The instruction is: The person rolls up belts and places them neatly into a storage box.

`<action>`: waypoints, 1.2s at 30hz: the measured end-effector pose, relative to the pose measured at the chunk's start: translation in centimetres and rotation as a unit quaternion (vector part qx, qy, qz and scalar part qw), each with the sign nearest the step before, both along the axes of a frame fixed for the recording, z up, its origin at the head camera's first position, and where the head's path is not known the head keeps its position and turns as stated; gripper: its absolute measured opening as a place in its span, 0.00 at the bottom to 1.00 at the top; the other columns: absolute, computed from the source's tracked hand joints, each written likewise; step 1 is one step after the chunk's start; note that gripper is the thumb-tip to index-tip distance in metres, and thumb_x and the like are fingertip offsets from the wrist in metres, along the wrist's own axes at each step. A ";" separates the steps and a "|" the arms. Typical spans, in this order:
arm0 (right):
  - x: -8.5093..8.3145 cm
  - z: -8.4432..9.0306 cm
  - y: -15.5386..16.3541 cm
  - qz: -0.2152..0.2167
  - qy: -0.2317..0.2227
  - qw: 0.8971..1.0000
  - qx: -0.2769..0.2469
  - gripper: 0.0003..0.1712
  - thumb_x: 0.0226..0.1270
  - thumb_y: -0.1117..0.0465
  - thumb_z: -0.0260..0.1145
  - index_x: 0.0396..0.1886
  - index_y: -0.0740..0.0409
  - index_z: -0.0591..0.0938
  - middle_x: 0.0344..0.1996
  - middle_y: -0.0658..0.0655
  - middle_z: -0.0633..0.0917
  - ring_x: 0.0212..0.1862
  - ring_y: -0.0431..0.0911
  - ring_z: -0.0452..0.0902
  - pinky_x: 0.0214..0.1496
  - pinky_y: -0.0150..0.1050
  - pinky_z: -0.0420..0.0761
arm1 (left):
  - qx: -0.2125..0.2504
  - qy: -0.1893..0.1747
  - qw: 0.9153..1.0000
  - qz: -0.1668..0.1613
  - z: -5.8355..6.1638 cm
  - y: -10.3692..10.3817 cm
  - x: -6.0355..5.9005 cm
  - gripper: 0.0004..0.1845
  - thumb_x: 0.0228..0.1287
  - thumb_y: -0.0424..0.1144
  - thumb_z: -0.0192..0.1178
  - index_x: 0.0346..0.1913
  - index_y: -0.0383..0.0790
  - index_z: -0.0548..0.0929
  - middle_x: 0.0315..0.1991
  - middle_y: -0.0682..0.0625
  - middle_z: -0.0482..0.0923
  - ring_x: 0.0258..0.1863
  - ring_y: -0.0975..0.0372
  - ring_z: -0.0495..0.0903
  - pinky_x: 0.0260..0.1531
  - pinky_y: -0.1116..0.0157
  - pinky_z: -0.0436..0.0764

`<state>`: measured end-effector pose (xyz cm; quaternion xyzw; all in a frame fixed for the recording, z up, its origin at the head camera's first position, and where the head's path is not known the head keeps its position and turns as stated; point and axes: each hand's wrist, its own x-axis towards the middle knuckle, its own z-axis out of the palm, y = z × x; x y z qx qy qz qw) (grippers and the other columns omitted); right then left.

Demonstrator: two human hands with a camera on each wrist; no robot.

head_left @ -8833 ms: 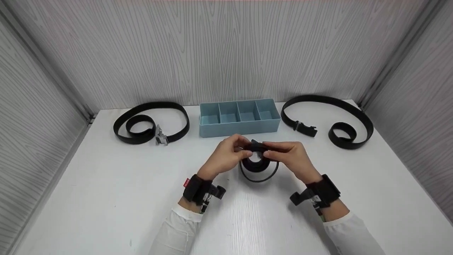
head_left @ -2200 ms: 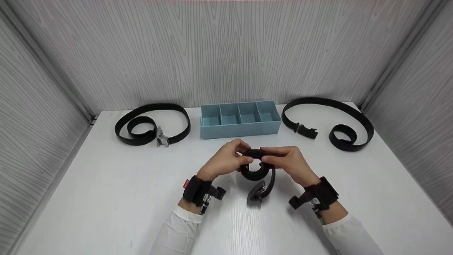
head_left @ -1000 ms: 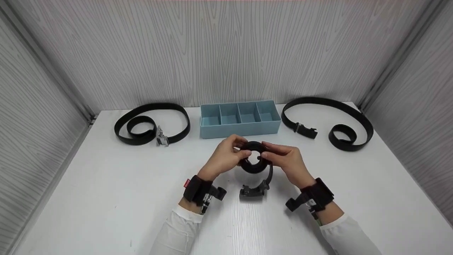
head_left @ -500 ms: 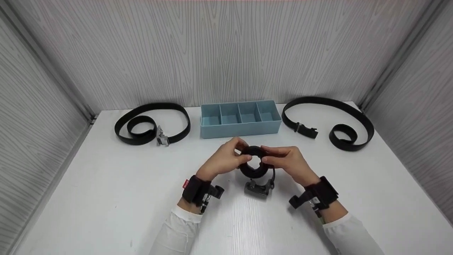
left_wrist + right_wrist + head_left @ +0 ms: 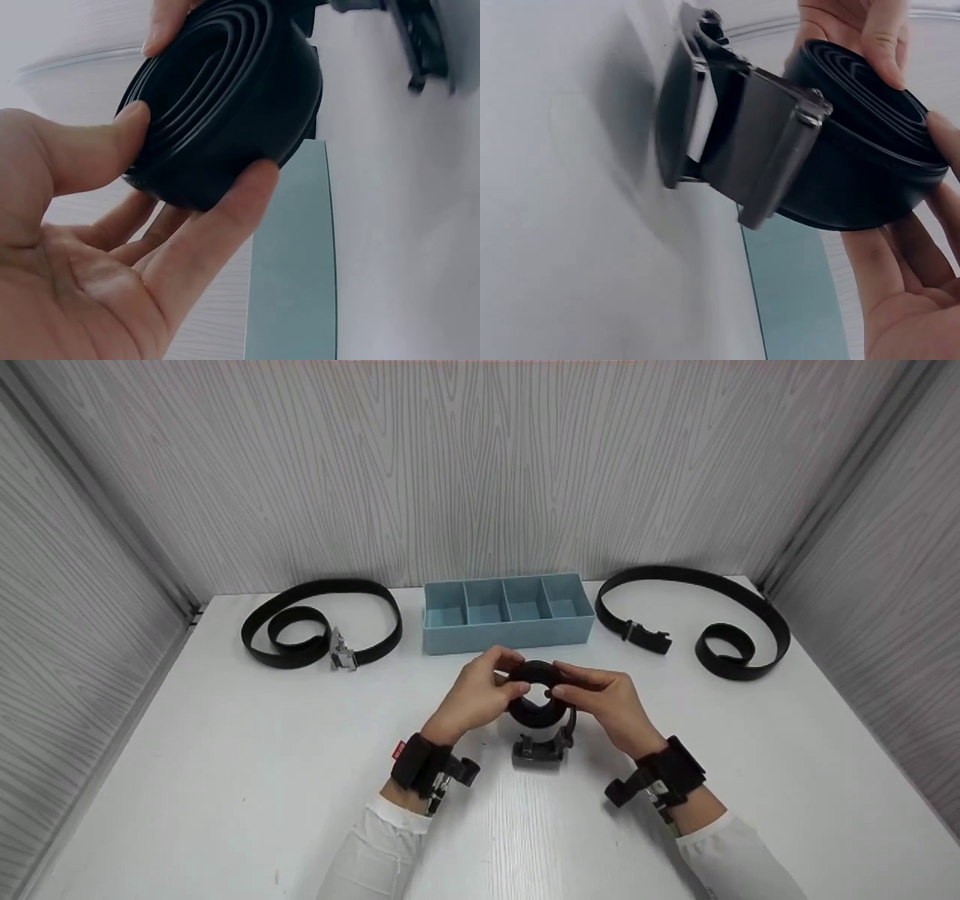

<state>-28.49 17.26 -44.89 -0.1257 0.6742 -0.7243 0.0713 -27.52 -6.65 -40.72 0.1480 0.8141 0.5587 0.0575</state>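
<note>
Rolled belt (image 5: 535, 718) is held on the near side of the blue tray (image 5: 510, 637). Its left edge is pinched by the left hand (image 5: 474, 694), thumb and fingers closed on the coil; its right edge is gripped likewise by the right hand (image 5: 602, 699). Buckle (image 5: 765, 139) is left hanging outside the coil, farther from the tray; table contact can't be told. Two half-coiled belts are laid out: left belt (image 5: 349, 584) just left of the tray, right belt (image 5: 686, 573) just right.
</note>
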 end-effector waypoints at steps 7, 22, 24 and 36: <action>-0.3 -0.3 0.1 -0.001 0.004 1.000 0.006 0.30 0.65 0.66 0.77 0.67 0.61 0.80 0.59 0.63 0.85 0.56 0.49 0.86 0.56 0.44 0.85 | 0.030 -0.008 0.999 0.029 0.0 -0.2 -0.2 0.21 0.73 0.32 0.65 0.64 0.35 0.75 0.57 0.40 0.79 0.48 0.53 0.86 0.40 0.62 0.86; 0.0 0.9 1.0 0.076 0.045 0.983 0.158 0.29 0.60 0.59 0.82 0.62 0.56 0.86 0.56 0.59 0.88 0.54 0.47 0.87 0.50 0.35 0.85 | -0.107 0.010 0.992 -0.072 0.3 -0.5 0.2 0.16 0.73 0.37 0.66 0.59 0.38 0.80 0.51 0.43 0.85 0.45 0.60 0.86 0.46 0.59 0.81; 0.1 0.8 0.8 0.055 0.034 0.988 0.139 0.28 0.60 0.59 0.81 0.61 0.56 0.86 0.57 0.59 0.87 0.55 0.47 0.86 0.52 0.36 0.85 | -0.092 0.013 0.994 -0.062 0.3 -0.5 0.1 0.16 0.74 0.36 0.65 0.59 0.38 0.80 0.52 0.44 0.85 0.45 0.59 0.86 0.46 0.59 0.82; 0.1 0.5 0.1 -0.027 0.034 0.998 0.047 0.30 0.61 0.61 0.81 0.64 0.58 0.84 0.58 0.59 0.87 0.57 0.48 0.86 0.55 0.38 0.84 | -0.013 0.026 1.000 -0.009 0.3 -0.5 -0.2 0.19 0.74 0.37 0.66 0.63 0.38 0.78 0.56 0.44 0.82 0.51 0.54 0.85 0.50 0.58 0.84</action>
